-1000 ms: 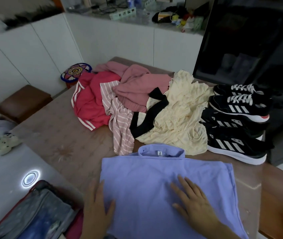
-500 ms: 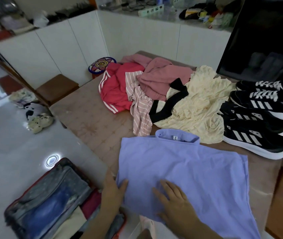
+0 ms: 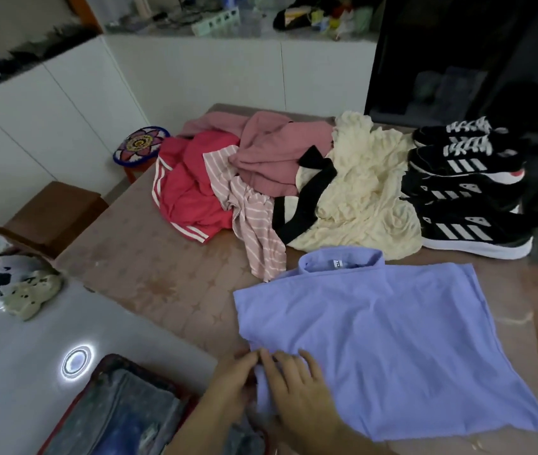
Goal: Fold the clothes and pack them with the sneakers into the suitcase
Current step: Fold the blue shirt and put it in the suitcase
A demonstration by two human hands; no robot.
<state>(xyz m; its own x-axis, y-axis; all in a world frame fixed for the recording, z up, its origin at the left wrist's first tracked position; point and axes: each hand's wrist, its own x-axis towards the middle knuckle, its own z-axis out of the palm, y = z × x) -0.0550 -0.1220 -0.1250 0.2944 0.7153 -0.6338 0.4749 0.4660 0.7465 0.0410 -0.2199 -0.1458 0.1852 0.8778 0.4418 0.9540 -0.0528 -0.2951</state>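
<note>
Hands meet at the near-left corner of the lavender shirt [image 3: 382, 339]: left hand [image 3: 228, 385] pinches its edge, right hand [image 3: 297, 385] lies flat with fingers spread, pinning cloth, likely for a fold. Suitcase [image 3: 123, 412] lies open left of the shirt; sneakers [image 3: 467, 195] stand beyond it.

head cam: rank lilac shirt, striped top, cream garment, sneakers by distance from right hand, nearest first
From the right hand, head view:
1. Lilac shirt: directly under the hand, touching.
2. Striped top: beyond the shirt, up and left.
3. Cream garment: farther back, centre-right of the pile.
4. Sneakers: far right edge of the table.
</note>
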